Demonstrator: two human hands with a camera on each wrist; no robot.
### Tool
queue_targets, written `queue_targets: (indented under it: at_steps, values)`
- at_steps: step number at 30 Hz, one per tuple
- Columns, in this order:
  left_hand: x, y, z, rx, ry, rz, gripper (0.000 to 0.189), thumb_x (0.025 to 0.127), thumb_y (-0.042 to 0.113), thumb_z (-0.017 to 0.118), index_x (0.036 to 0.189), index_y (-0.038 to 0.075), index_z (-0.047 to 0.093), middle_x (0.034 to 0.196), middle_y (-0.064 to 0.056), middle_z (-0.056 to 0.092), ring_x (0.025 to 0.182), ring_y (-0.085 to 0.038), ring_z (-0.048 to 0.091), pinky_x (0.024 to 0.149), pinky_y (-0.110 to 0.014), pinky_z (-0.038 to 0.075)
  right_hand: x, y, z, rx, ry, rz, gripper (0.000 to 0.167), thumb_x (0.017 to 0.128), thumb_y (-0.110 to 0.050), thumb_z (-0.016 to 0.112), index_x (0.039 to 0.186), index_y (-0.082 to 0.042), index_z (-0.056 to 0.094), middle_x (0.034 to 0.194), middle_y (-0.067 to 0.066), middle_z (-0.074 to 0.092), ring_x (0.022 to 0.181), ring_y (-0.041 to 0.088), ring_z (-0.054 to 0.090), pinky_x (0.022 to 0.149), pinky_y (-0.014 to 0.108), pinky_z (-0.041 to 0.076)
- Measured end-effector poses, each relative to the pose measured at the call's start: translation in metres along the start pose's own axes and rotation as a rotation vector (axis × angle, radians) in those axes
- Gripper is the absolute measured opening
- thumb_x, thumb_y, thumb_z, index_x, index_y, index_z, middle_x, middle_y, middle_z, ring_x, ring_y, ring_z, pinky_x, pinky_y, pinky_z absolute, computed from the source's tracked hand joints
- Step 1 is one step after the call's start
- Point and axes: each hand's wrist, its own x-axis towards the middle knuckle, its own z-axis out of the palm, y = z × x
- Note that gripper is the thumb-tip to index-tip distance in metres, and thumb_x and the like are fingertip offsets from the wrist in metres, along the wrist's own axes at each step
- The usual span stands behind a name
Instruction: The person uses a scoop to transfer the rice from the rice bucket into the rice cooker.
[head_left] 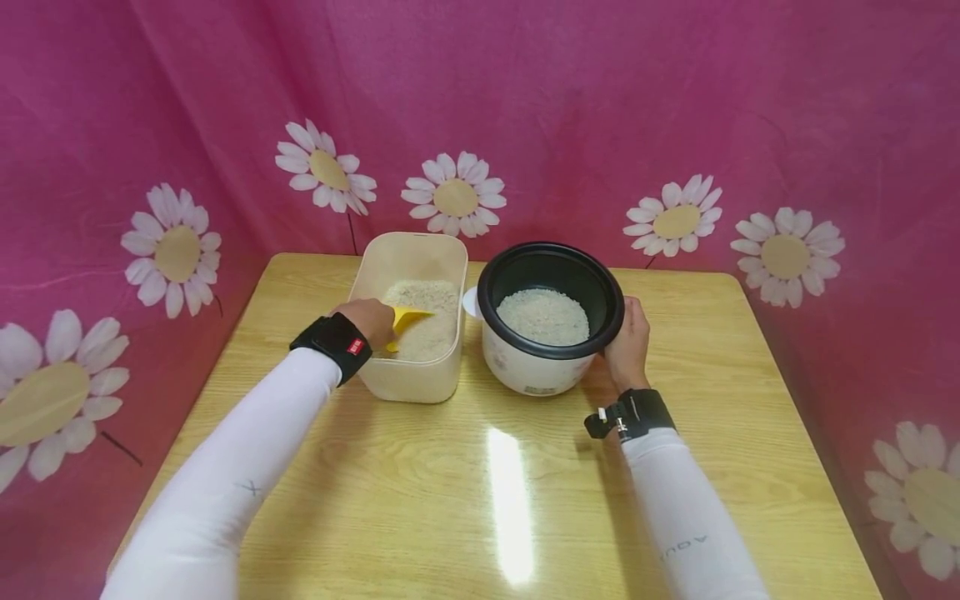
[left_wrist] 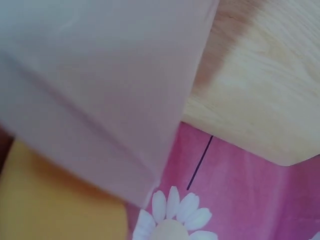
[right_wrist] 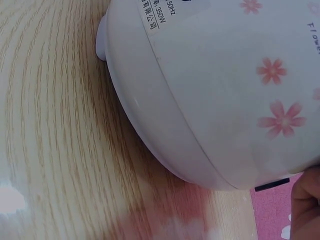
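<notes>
My left hand [head_left: 370, 322] reaches over the near left rim of a cream rice bin [head_left: 412, 379] and grips a yellow scoop [head_left: 411, 317]. The scoop's blade is down in the loose rice [head_left: 435, 293] inside the bin. To the right stands a white rice cooker [head_left: 536, 371] with pink flowers, its lid off. Its dark inner pot [head_left: 551, 265] holds a heap of white rice [head_left: 543, 317]. My right hand [head_left: 628, 346] holds the cooker at its right side; part of the fingers is hidden behind it. The left wrist view shows mostly the bin wall [left_wrist: 100, 90] and blurred yellow scoop [left_wrist: 65, 195].
Bin and cooker stand side by side near the back of a light wooden table [head_left: 420, 500]. A white handle [head_left: 471, 302] juts from the cooker toward the bin. Pink cloth [head_left: 555, 108] with daisies hangs behind and at both sides.
</notes>
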Motion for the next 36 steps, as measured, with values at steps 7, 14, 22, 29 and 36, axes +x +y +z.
queue_targets:
  at_steps: [7,14,22,29,36]
  values:
    - [0.0033,0.0001,0.0009,0.003,0.014,0.061,0.034,0.102,0.029,0.061,0.094,-0.004,0.071,0.091,-0.016,0.071,0.076,-0.023,0.057,0.079,-0.041,0.053,0.0001,-0.001,0.0005,0.008,0.013,-0.006,0.026,0.112,-0.039,0.037,0.099,-0.031,0.057,0.08,-0.009,0.052,0.07,0.004,0.052,0.061,0.016,0.044]
    - [0.0056,-0.0007,0.0028,-0.002,-0.001,0.043,0.036,0.102,0.03,0.06,0.095,-0.003,0.07,0.098,-0.018,0.073,0.081,-0.024,0.06,0.086,-0.043,0.054,-0.0022,-0.0009,0.0006,-0.006,0.008,-0.014,0.026,0.112,-0.042,0.036,0.1,-0.031,0.057,0.074,-0.009,0.051,0.058,0.005,0.048,0.051,0.019,0.04]
    - [0.0059,-0.0024,0.0022,-0.07,-0.115,0.002,0.038,0.106,0.034,0.055,0.103,-0.001,0.069,0.083,-0.005,0.059,0.079,-0.02,0.056,0.078,-0.034,0.046,-0.0043,-0.0007,0.0014,-0.018,0.01,-0.029,0.027,0.112,-0.042,0.038,0.099,-0.029,0.058,0.077,-0.009,0.051,0.066,0.005,0.05,0.058,0.018,0.041]
    - [0.0049,-0.0019,0.0026,-0.101,-0.139,0.009,0.039,0.107,0.036,0.054,0.094,0.002,0.069,0.075,-0.002,0.059,0.072,-0.017,0.055,0.07,-0.029,0.042,-0.0036,-0.0004,0.0002,-0.007,-0.01,-0.011,0.026,0.112,-0.043,0.037,0.103,-0.03,0.057,0.077,-0.009,0.051,0.064,0.005,0.049,0.056,0.018,0.041]
    - [0.0092,0.001,0.0028,-0.091,-0.176,0.025,0.042,0.108,0.036,0.05,0.086,0.004,0.066,0.067,0.0,0.055,0.064,-0.014,0.052,0.066,-0.027,0.041,-0.0012,0.0011,-0.002,-0.003,0.004,0.001,0.026,0.113,-0.037,0.036,0.101,-0.03,0.057,0.084,-0.011,0.053,0.076,0.003,0.053,0.066,0.015,0.044]
